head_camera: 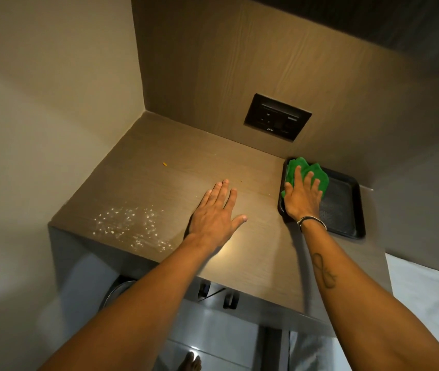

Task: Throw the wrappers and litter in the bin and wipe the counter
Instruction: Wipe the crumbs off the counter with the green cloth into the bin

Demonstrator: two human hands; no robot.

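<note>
White crumbs lie at the counter front-left corner, an orange scrap behind. The left hand rests flat, fingers spread, grasping nothing. The right hand presses the green cloth flat in the black tray; sweep leftward with even pressure, gathering debris.

A crumpled green cloth lies in the black tray's near-left corner. White crumbs scatter across the brown table's front-left; one orange scrap lies farther back.

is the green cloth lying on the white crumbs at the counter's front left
No, the green cloth sits under the right hand on the black tray, well apart from the crumbs.
</note>
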